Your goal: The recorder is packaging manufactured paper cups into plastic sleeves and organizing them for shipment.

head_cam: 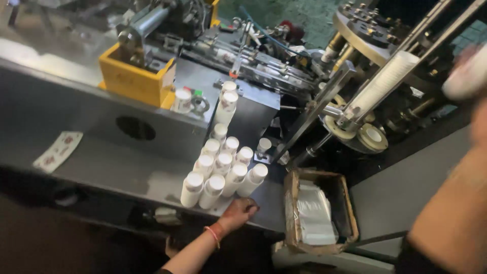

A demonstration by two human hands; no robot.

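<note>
My left hand (239,209), with a red thread at the wrist, rests with curled fingers on the grey metal ledge (101,167), just below several stacks of white paper cups (223,172) that lean against the machine. Nothing shows inside that hand. My right arm reaches up along the right edge, and my right hand (479,119) is blurred. It seems closed on a white cup stack (466,76), which is blurred too. A long white cup stack (385,81) lies slanted in the machine's rails.
A cardboard box (294,203) lined with a clear plastic bag sits below the ledge at right. A yellow housing (134,81) and a single cup (182,99) stand on the machine top. A printed paper blank (58,149) lies at the left.
</note>
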